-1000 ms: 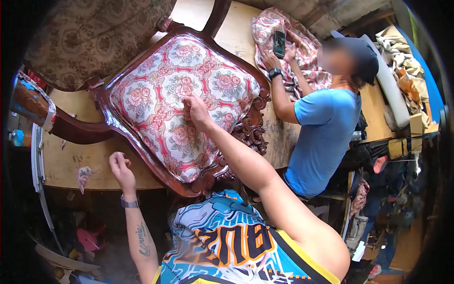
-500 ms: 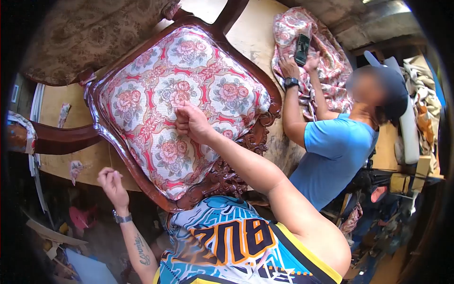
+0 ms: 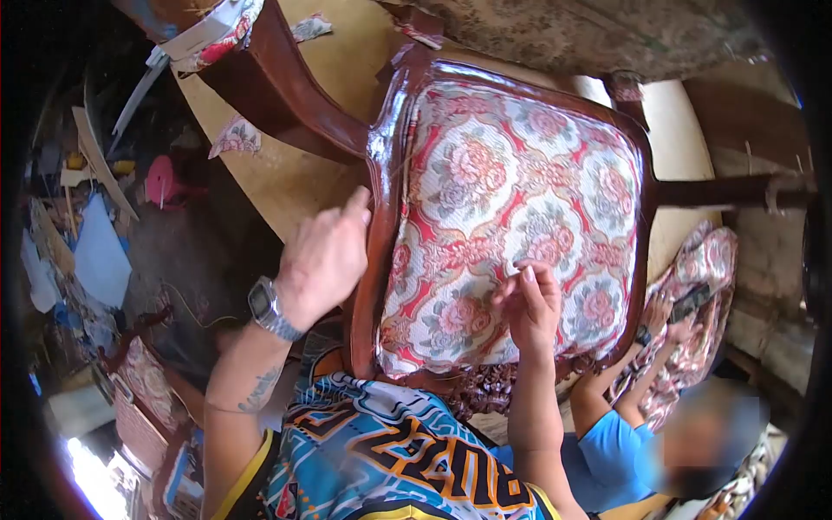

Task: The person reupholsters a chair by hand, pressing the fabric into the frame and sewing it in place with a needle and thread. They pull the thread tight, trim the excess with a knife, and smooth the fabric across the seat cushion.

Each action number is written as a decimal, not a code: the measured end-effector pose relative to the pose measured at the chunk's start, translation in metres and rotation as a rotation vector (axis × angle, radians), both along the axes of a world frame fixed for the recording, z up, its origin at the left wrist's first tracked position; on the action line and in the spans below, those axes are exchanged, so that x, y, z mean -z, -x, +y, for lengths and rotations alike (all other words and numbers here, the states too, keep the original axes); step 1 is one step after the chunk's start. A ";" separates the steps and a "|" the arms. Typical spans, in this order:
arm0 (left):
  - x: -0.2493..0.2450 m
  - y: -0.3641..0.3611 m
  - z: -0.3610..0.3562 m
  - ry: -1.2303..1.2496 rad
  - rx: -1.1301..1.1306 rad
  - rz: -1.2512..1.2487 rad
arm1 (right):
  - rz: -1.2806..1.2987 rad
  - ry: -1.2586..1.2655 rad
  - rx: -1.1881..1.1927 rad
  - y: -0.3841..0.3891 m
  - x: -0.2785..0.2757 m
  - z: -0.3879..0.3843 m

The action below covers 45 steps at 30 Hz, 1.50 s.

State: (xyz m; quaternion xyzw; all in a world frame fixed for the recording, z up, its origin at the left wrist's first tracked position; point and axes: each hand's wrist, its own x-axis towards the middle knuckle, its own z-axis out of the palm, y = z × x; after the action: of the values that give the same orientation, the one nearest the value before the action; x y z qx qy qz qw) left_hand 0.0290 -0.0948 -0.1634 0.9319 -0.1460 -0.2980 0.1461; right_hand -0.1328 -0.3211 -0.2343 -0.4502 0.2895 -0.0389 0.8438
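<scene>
A floral red-and-cream upholstered chair seat [image 3: 468, 251], set in a glossy carved brown wood frame [image 3: 362, 321], lies in front of me. My left hand [image 3: 325, 260], with a metal watch on its wrist, is at the frame's left edge. Its index finger stretches along the wood; the other fingers are mostly hidden. Over the lower middle of the fabric is my right hand [image 3: 536, 308], palm partly up. Its thumb and index finger are pinched together, and whatever lies between them is too small to make out.
A co-worker in a blue shirt [image 3: 611, 459] handles a dark tool [image 3: 692, 301] over floral fabric [image 3: 685, 360] at the right. Fabric scraps [image 3: 236, 137] lie on the worktable [image 3: 290, 186]. A pink object [image 3: 160, 180] and clutter are on the floor at left.
My view has turned, so the chair appears rotated and further right. My left hand has come up to the frame's edge. My right hand has turned from a closed fist to a palm-up pinch.
</scene>
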 end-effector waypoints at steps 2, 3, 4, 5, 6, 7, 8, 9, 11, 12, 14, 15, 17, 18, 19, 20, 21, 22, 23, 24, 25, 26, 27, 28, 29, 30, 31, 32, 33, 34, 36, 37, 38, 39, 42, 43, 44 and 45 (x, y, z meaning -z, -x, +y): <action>0.027 0.011 0.012 0.430 0.000 -0.107 | -0.039 0.178 -0.032 -0.014 -0.002 -0.003; 0.032 0.017 0.013 0.510 -0.059 -0.054 | -0.063 0.220 -0.023 -0.023 -0.003 -0.004; 0.039 0.024 0.012 0.592 -0.121 -0.004 | -0.092 0.264 -0.015 -0.034 -0.003 -0.007; 0.043 0.034 0.009 0.573 -0.109 -0.006 | -0.109 0.317 -0.014 -0.046 -0.001 -0.012; 0.063 0.047 0.010 0.569 -0.031 -0.108 | -0.126 0.377 -0.003 -0.059 -0.007 -0.011; 0.072 0.054 0.012 0.530 0.028 -0.169 | -0.108 0.429 -0.060 -0.069 -0.008 -0.016; 0.077 0.058 0.013 0.492 0.089 -0.231 | -0.092 0.482 -0.116 -0.080 -0.009 -0.021; 0.076 0.058 0.014 0.431 0.138 -0.196 | -0.095 0.487 -0.172 -0.095 -0.018 -0.019; 0.068 0.057 0.016 0.308 0.227 -0.130 | -0.030 0.744 -0.211 -0.122 -0.014 -0.016; 0.069 0.058 0.017 0.323 0.208 -0.150 | 0.003 0.867 -0.276 -0.136 -0.017 -0.015; 0.070 0.061 0.018 0.355 0.172 -0.189 | -0.021 1.113 -0.380 -0.165 -0.021 -0.006; 0.069 0.060 0.017 0.349 0.175 -0.183 | 0.013 1.118 -0.460 -0.177 -0.025 0.000; 0.065 0.059 0.016 0.336 0.178 -0.166 | -0.058 1.167 -0.564 -0.194 -0.023 0.012; 0.064 0.060 0.016 0.335 0.181 -0.156 | -0.096 1.190 -0.616 -0.201 -0.020 0.016; 0.064 0.060 0.015 0.333 0.185 -0.146 | -0.140 1.200 -0.630 -0.205 -0.010 0.018; 0.064 0.060 0.016 0.331 0.189 -0.135 | -0.146 1.261 -0.650 -0.207 -0.008 0.019; 0.063 0.059 0.016 0.329 0.193 -0.112 | -0.152 1.322 -0.671 -0.208 -0.006 0.020; 0.061 0.058 0.016 0.327 0.198 -0.089 | -0.157 1.383 -0.690 -0.209 -0.005 0.021; 0.061 0.056 0.017 0.327 0.202 -0.067 | -0.157 1.386 -0.691 -0.212 -0.004 0.023; 0.062 0.056 0.017 0.320 0.209 -0.084 | -0.148 1.391 -0.695 -0.211 -0.004 0.023; 0.064 0.057 0.016 0.316 0.216 -0.099 | -0.136 1.398 -0.699 -0.210 -0.004 0.023; 0.065 0.057 0.015 0.311 0.222 -0.123 | -0.131 1.402 -0.703 -0.210 -0.004 0.023; 0.066 0.057 0.014 0.306 0.213 -0.109 | -0.129 1.405 -0.702 -0.210 -0.004 0.024; 0.066 0.057 0.015 0.300 0.210 -0.096 | -0.124 1.407 -0.697 -0.210 -0.005 0.023; 0.065 0.056 0.015 0.291 0.209 -0.082 | -0.109 1.410 -0.686 -0.208 -0.005 0.022; 0.062 0.053 0.014 0.282 0.221 -0.063 | -0.101 1.408 -0.677 -0.208 -0.003 0.023; 0.058 0.049 0.014 0.270 0.229 -0.042 | -0.096 1.403 -0.671 -0.207 -0.002 0.025; 0.056 0.048 0.013 0.261 0.241 -0.018 | -0.094 1.411 -0.675 -0.207 -0.002 0.026; 0.057 0.048 0.013 0.267 0.231 -0.030 | -0.094 1.419 -0.680 -0.207 -0.002 0.027; 0.057 0.049 0.013 0.273 0.221 -0.045 | -0.095 1.430 -0.684 -0.208 -0.002 0.027; 0.058 0.049 0.011 0.283 0.209 -0.060 | -0.099 1.425 -0.668 -0.208 -0.001 0.027; 0.059 0.049 0.011 0.284 0.206 -0.061 | -0.098 1.422 -0.661 -0.208 0.000 0.027; 0.059 0.049 0.011 0.283 0.200 -0.065 | -0.103 1.424 -0.664 -0.208 0.000 0.026; 0.059 0.048 0.011 0.285 0.203 -0.053 | -0.109 1.425 -0.667 -0.208 0.001 0.026; 0.055 0.041 0.008 0.315 0.189 -0.053 | -0.118 1.433 -0.668 -0.209 0.001 0.025; 0.054 0.038 0.006 0.340 0.169 -0.071 | -0.118 1.436 -0.668 -0.209 0.002 0.024; 0.053 0.034 0.004 0.365 0.152 -0.087 | -0.119 1.435 -0.670 -0.209 0.002 0.024; 0.050 0.026 -0.001 0.352 0.134 -0.069 | -0.118 1.434 -0.670 -0.209 0.002 0.024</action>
State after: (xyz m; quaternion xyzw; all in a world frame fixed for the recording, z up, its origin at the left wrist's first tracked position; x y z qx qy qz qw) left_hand 0.0026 -0.0959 -0.2138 0.8897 -0.2627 -0.2450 0.2817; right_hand 0.0765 -0.2972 -0.2360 -0.9443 -0.0023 0.0164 0.3288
